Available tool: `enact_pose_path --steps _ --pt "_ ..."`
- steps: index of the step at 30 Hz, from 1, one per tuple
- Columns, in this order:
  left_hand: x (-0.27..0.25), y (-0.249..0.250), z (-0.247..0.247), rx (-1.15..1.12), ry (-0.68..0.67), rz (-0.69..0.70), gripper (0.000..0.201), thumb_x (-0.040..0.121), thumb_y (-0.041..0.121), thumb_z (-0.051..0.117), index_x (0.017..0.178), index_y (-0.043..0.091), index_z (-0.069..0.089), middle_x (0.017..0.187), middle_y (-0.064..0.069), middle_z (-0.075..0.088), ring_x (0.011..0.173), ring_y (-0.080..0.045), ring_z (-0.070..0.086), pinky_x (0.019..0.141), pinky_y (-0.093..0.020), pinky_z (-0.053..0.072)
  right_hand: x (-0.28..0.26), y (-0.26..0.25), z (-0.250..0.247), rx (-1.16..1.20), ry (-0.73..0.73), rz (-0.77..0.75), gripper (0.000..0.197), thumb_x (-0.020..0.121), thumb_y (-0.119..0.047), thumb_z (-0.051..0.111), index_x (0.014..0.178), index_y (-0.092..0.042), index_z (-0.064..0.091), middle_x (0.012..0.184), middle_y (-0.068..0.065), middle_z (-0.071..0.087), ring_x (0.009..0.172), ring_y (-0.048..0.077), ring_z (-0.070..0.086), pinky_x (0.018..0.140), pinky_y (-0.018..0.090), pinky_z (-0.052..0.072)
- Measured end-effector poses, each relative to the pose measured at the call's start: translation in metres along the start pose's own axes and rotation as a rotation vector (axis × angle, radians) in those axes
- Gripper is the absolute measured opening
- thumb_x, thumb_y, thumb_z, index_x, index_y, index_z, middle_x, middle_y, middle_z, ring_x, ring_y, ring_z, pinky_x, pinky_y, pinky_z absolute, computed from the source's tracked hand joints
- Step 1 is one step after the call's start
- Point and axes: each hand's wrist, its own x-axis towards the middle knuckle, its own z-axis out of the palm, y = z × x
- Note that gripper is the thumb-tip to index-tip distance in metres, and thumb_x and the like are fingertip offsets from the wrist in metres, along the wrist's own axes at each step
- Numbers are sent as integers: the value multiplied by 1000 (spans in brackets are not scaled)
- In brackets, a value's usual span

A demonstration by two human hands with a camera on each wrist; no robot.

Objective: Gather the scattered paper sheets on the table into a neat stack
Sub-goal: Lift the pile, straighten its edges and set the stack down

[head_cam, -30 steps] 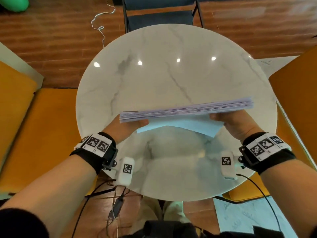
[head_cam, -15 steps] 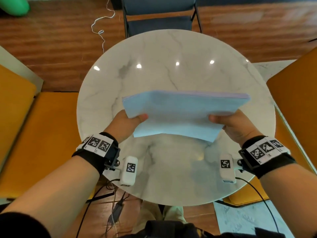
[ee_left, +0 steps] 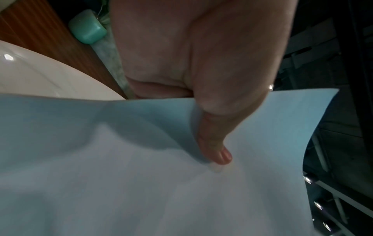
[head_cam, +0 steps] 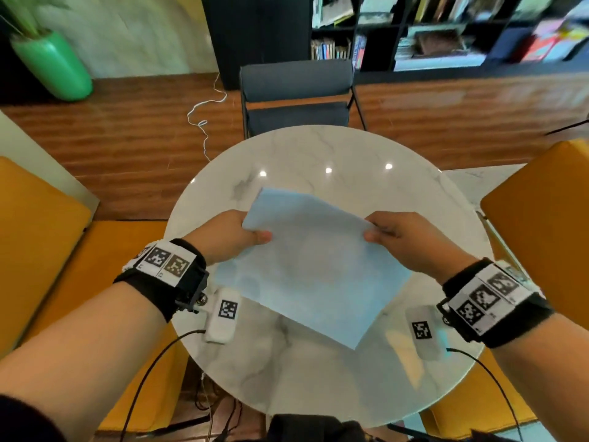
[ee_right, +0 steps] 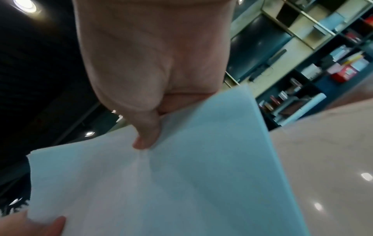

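So I've got the paper stack (head_cam: 312,266) up above the round marble table (head_cam: 318,378), left hand (head_cam: 223,239) pinching one edge and right hand (head_cam: 411,239) pinching the other (thumbs on top), tilted toward me.

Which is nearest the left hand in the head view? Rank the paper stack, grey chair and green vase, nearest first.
1. Paper stack: gripped by the left hand itself.
2. Grey chair: straight beyond the table's far edge.
3. Green vase: far left corner.
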Motion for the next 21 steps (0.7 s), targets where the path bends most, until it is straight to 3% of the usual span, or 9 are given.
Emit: enact_pose_path --steps 3,5,8,11,13,15,17,19,21 --pt "4 8 -5 21 89 63 20 81 31 71 99 32 63 91 14 65 95 -17 64 72 -21 47 -1 7 15 192 83 65 18 94 -17 59 83 -29 67 80 -3 68 77 14 60 66 19 43" --pt "9 5 2 45 257 132 48 80 28 72 124 31 54 115 8 61 116 -19 55 90 -22 44 -1 11 24 281 135 148 17 93 -14 59 86 -26 68 80 -5 66 74 9 58 65 17 41" --pt "13 -14 23 2 485 68 86 80 27 73 149 25 21 153 -6 27 142 -22 25 115 -36 22 0 19 37 393 200 276 12 91 -13 60 86 -18 70 77 2 64 71 19 56 65 26 42" --pt "13 -37 56 -221 426 -151 88 89 31 61 152 26 -1 159 -6 6 146 -28 15 119 -44 18 1 31 48 578 231 394 14 89 -12 63 77 -14 70 75 9 65 69 25 59 68 34 46" --pt "13 -48 77 -357 302 -169 76 96 29 48 151 30 -5 159 -3 16 144 -26 24 118 -43 22 3 36 52 658 241 452 17 89 -12 64 74 -16 71 75 9 67 68 26 61 70 37 50" --pt "12 -57 93 -421 216 -119 68 98 31 39 150 39 -4 155 3 30 137 -23 38 116 -43 29 6 39 58 696 225 501 16 90 -13 63 77 -16 72 76 9 69 69 27 63 72 39 53" --pt "11 -60 103 -421 223 -87 63 97 31 37 149 42 2 155 8 31 137 -20 38 117 -43 29 9 45 65 730 206 551 16 91 -15 62 79 -15 72 79 11 72 71 29 64 74 44 55" --pt "12 -60 108 -475 237 -112 63 99 25 38 151 37 5 157 8 27 140 -17 34 119 -39 24 13 54 74 754 185 584 16 91 -18 63 81 -13 74 86 14 75 77 34 67 82 51 55" --pt "15 -61 111 -447 238 -130 64 99 21 40 152 31 7 157 8 26 141 -17 33 119 -34 22 18 61 83 755 165 613 17 91 -21 63 82 -11 74 86 15 74 77 34 66 81 49 55"
